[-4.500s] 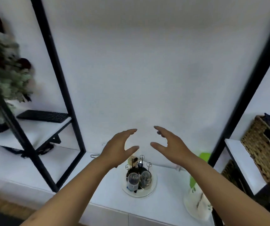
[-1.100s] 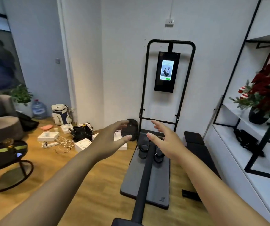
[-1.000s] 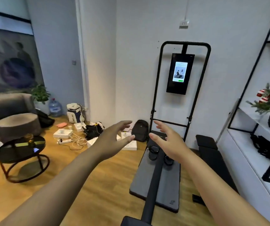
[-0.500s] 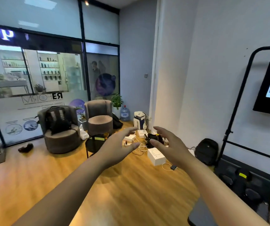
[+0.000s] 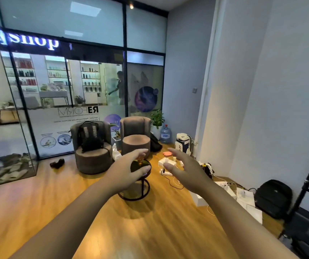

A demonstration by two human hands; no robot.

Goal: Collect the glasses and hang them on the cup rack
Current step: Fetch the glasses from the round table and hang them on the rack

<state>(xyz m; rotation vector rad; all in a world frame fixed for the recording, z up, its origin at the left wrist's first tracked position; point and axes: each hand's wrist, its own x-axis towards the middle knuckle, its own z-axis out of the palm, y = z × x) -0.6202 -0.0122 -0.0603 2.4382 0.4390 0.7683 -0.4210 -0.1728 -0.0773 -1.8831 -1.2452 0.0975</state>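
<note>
My left hand (image 5: 126, 171) and my right hand (image 5: 184, 170) are stretched out in front of me at chest height, fingers spread, with nothing in either. Behind my left hand stands a small round black side table (image 5: 146, 166) with a small amber glass-like item (image 5: 140, 160) on top, partly hidden by my fingers. The cup rack is out of view.
Two round brown armchairs (image 5: 136, 138) stand by the glass wall, one with a black backpack (image 5: 90, 136) on it. Boxes, cables and papers (image 5: 168, 162) litter the floor by the right wall, beside another black backpack (image 5: 273, 198). Wooden floor stretches ahead.
My view has swung left, away from the shelf with the cup rack, past the exercise machine, to the seating corner. Both hands stay raised and empty.
</note>
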